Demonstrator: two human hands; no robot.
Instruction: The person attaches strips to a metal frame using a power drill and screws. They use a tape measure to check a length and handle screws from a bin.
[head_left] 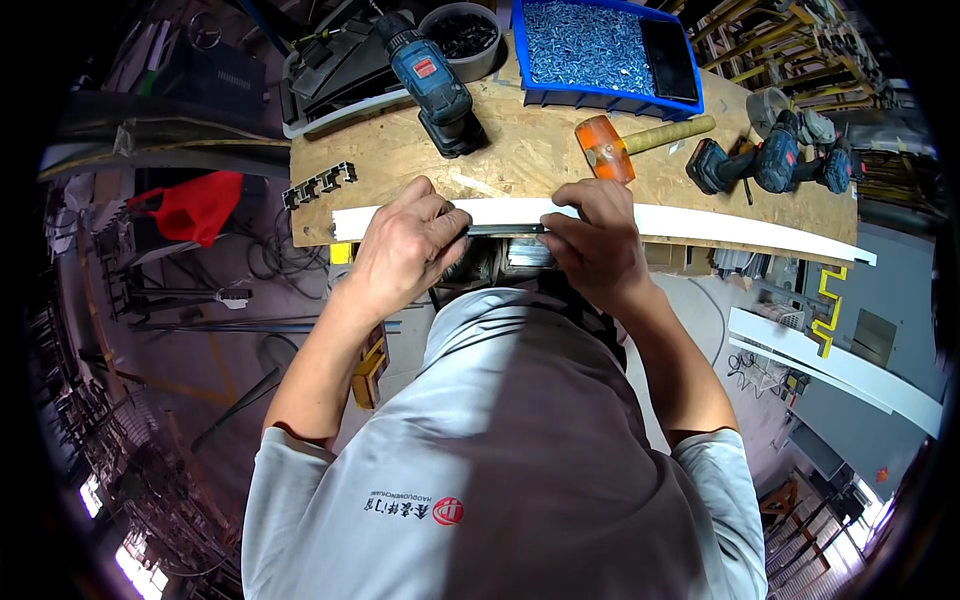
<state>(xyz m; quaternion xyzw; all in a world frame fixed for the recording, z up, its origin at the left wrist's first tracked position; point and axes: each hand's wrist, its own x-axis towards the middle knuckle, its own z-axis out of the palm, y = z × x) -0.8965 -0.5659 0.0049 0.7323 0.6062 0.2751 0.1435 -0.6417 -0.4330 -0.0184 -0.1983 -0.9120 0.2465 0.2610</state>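
A long white profile (720, 223) lies along the front edge of the wooden workbench (520, 150). At its near side, a short thin black strip (505, 230) spans the gap between my two hands. My left hand (405, 240) pinches the strip's left end between thumb and curled fingers. The other end is in the closed fingers of my right hand (602, 240), whose knuckles rest over the white profile. Whether the strip touches the profile or sits in it, I cannot tell.
Behind my right hand lies an orange-headed mallet (605, 148). A cordless drill (430, 85) stands near a tub of dark parts (462, 40). At the back is a blue bin (600, 50) of screws; more power tools (775, 160) lie right, black brackets (320, 185) left.
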